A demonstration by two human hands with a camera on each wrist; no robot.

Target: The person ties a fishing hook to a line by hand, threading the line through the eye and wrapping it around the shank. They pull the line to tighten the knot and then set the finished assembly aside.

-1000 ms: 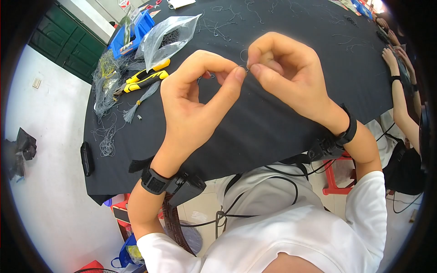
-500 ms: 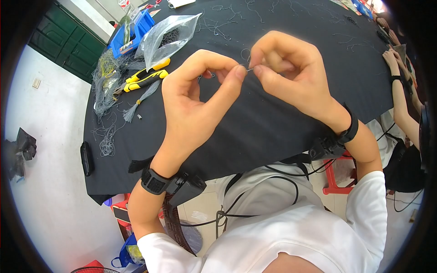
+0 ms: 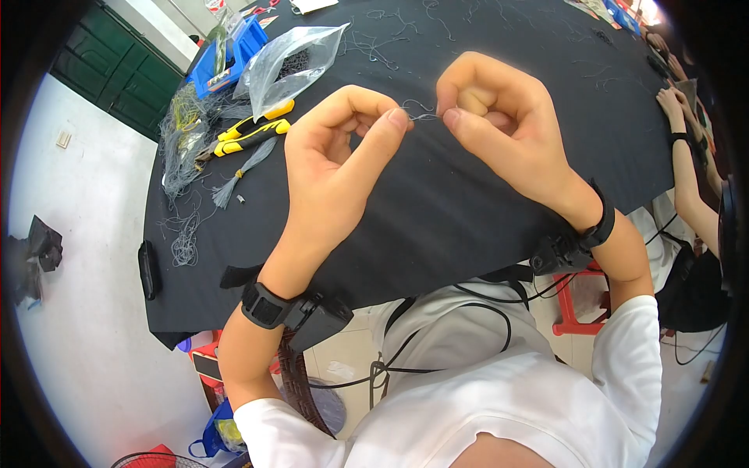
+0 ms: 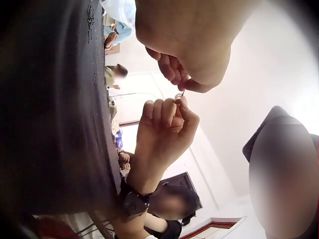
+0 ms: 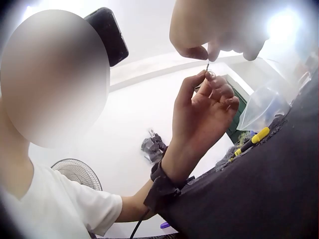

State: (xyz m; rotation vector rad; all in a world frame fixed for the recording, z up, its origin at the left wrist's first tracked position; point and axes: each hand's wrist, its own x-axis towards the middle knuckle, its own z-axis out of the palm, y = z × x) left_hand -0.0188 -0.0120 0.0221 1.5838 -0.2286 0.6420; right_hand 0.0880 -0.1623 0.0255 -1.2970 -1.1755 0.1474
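A thin grey thread [image 3: 424,117] runs between the two hands above the table, with a small loop arching over it in the head view. My left hand [image 3: 335,160] pinches one end of it between thumb and forefinger. On the other side, my right hand [image 3: 507,129] pinches it too, thumb against curled forefinger. Both wrist views show the fingertips of the two hands close together around the fine strand. Its ends are hidden inside the fingers.
A black cloth covers the table [image 3: 452,210]. At the left lie yellow-and-black pliers [image 3: 253,139], a tied bundle of grey strands [image 3: 243,173] and tangled thread [image 3: 184,242]. Behind stand a clear plastic bag [image 3: 269,78] and a blue bin [image 3: 250,39]. Another person's arms [image 3: 686,156] rest at the right edge.
The hands have drawn slightly apart, the left hand shifting a little and the right moving to the right. More of the thread and its loop now shows between the fingertips.
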